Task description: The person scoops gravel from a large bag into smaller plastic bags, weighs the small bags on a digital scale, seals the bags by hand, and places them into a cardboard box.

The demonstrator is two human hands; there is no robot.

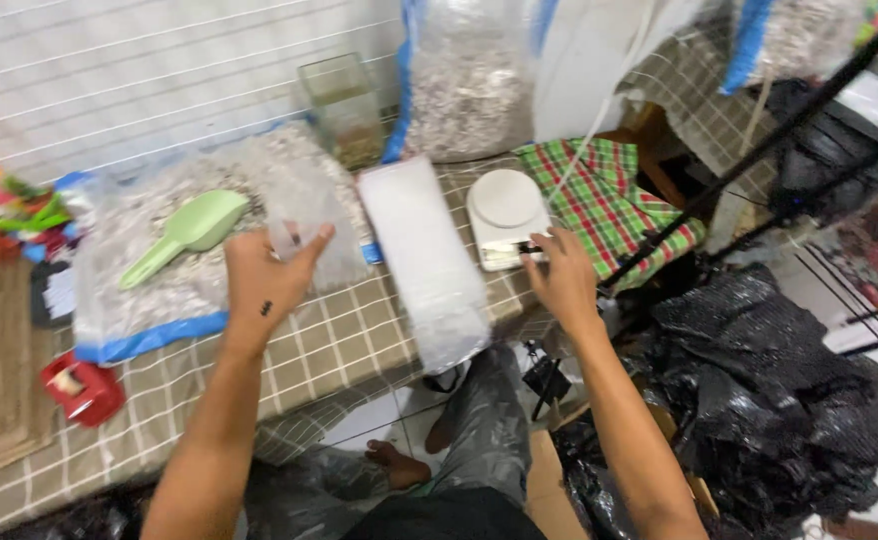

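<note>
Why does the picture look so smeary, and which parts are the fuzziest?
In the head view, the whole picture is soft with motion blur; the left hand and the small clear bag it holds are smeared; the right hand by the white scale is fuzzy too; the green scoop is a bit clearer; the light is even and the shadows weak.

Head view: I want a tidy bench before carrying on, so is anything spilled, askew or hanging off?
The white stack of plastic bags lies askew and droops over the checked tabletop's front edge. Nothing looks spilled: the pale chips stay in the open blue-edged bag with the green plastic scoop.
</note>
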